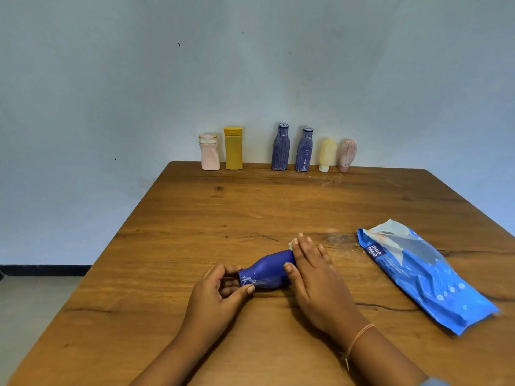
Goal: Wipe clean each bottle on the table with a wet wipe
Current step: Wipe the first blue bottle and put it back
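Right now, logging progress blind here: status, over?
Left hand pinches cap end of blue bottle. Right hand presses wipe on its body. Bottle lies on table. Six bottles wait at far edge; nothing blocking.

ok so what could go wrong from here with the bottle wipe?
1. The blue bottle lies on its side on the table, the left hand gripping only its cap end. It might roll or twist under the right hand's push.
2. Little of the wet wipe shows past the right hand, so the pale smears near the neck could be missed.
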Demonstrator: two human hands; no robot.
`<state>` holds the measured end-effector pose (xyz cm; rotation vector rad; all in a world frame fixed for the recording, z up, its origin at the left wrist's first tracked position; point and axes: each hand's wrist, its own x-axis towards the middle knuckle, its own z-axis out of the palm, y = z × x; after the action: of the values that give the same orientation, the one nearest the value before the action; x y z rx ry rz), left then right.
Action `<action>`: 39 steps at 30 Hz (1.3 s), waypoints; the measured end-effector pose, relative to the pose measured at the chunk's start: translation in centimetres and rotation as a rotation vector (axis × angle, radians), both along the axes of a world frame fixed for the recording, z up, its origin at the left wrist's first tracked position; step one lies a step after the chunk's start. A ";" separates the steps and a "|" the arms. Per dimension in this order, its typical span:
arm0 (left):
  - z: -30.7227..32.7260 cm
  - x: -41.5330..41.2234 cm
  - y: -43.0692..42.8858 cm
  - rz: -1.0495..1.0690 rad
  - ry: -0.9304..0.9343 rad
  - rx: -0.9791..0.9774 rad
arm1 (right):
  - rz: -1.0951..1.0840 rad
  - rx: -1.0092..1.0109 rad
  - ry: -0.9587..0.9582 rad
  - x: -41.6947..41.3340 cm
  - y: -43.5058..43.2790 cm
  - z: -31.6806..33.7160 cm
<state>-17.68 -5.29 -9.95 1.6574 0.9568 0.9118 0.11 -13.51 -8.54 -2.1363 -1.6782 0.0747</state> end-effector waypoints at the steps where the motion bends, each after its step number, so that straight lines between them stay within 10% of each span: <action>1: 0.1 0.0 0.0 0.002 -0.001 0.008 | -0.013 0.001 0.003 -0.5 0.1 -0.1; 23: 0.9 -0.1 -0.7 0.015 0.012 -0.033 | 0.228 -0.002 -0.146 -5.8 -0.2 -0.6; 30: 0.5 0.0 -0.3 0.051 0.045 -0.026 | 0.015 -0.074 0.076 -1.9 -0.2 0.7; 39: 1.1 -0.3 -0.4 0.022 0.070 0.001 | 0.349 -0.003 -0.016 -7.7 0.1 0.0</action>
<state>-18.00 -5.73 -8.87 1.6927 1.0238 0.8737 -7.63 -13.38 -8.50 -1.8277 -2.0431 0.1625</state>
